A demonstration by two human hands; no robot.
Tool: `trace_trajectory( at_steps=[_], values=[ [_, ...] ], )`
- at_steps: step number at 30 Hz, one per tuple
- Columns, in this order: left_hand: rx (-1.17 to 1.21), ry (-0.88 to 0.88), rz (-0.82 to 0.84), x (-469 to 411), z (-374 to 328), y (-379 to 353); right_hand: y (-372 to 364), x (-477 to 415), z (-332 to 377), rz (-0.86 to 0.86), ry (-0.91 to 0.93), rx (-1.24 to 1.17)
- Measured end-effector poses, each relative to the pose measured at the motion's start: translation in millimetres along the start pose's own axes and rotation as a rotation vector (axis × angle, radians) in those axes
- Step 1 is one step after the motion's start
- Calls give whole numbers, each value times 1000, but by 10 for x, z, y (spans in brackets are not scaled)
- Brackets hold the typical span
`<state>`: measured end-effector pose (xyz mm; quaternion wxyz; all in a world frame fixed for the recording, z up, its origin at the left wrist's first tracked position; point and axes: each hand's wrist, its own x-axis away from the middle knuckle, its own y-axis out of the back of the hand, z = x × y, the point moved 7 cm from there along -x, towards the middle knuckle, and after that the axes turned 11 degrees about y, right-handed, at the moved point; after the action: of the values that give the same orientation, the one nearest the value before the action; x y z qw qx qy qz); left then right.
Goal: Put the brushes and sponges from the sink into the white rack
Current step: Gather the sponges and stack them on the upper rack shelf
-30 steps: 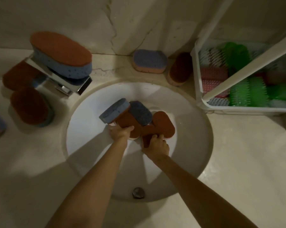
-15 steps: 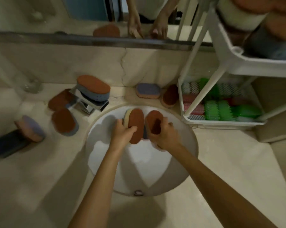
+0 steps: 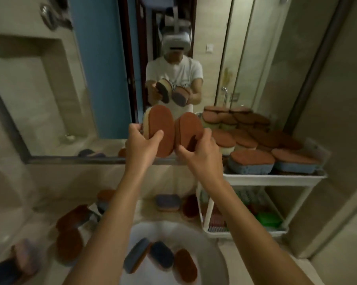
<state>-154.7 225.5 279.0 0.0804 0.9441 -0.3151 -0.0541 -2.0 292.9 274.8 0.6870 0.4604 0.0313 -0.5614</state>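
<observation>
My left hand (image 3: 142,145) grips one sponge (image 3: 161,132). My right hand (image 3: 198,149) grips another sponge (image 3: 188,130). Both are up at 12 o'clock from the sink (image 3: 216,258). The white rack (image 3: 274,177) at 3 o'clock is piled high, so mine may slide off. I count two held, and three sink sponges (image 3: 162,257) at 6 o'clock.

Holding three sponges (image 3: 162,256) in the white sink (image 3: 169,231), carrying more sponges (image 3: 68,246) on the beige counter (image 3: 29,223) around it, bearing stacked sponges (image 3: 251,161) on the top shelf (image 3: 272,178) of the white rack (image 3: 300,204), keeping green and pink brushes (image 3: 270,221) on the lower shelf (image 3: 245,233).
</observation>
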Motion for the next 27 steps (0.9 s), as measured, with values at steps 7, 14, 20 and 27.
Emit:
trace_trajectory(
  at_steps=[7, 14, 20, 27],
  values=[
    [268, 129, 250, -343, -509, -701, 699, -576, -313, -67, -81, 14],
    [144, 275, 476, -422, -396, -1659, 1120, -720, -1041, 47, -230, 180],
    [99, 348, 528, -384, -270, -2054, 1132, -739, -1368, 127, -263, 220],
    [61, 361, 502, -456, -115, -2145, 1043, -759, -1498, 183, -266, 262]
  ],
)
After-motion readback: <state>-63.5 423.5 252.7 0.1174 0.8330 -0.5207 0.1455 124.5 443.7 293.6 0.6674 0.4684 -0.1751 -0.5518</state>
